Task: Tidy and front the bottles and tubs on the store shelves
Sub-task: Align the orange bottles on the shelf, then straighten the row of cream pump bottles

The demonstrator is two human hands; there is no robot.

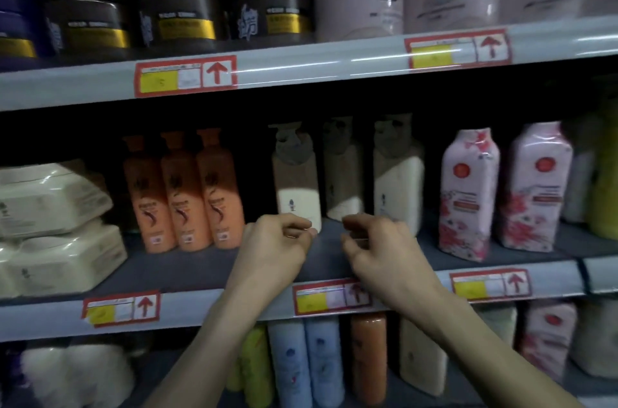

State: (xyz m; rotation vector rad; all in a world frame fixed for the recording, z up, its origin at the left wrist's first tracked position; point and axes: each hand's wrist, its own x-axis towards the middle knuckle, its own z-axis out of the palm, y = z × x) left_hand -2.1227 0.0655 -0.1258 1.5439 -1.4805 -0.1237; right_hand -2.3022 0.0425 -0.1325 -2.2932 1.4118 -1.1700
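Middle shelf [187, 267], three cream pump bottles in a row: left one [297, 180], middle one [344, 180], right one [398, 180]. All three are upright but well back from the shelf's front lip. The middle one sits deeper than its neighbours, so the row is ragged, likely why both hands go here: pull forward, line up, labels out. The orange bottles [182, 193] to the left are tight together and closer to the edge, and the pink cartons [468, 193] to the right are too, so both look done or less urgent. Left hand [277, 240] is low over the shelf deck in front of the left cream bottle, fingers half curled, thumb near the index finger, nothing in it. Its fingertips overlap the bottle's base, but touching or just short, cannot tell, motion blur. Right hand [378, 243] is just in front of the gap between the middle and right bottles, fingers loosely hooked, also empty, apart from the bottles as far as visible. The forearms cross over the price label [329, 295] on the lip. Judged step: reaching in, grip not yet made.
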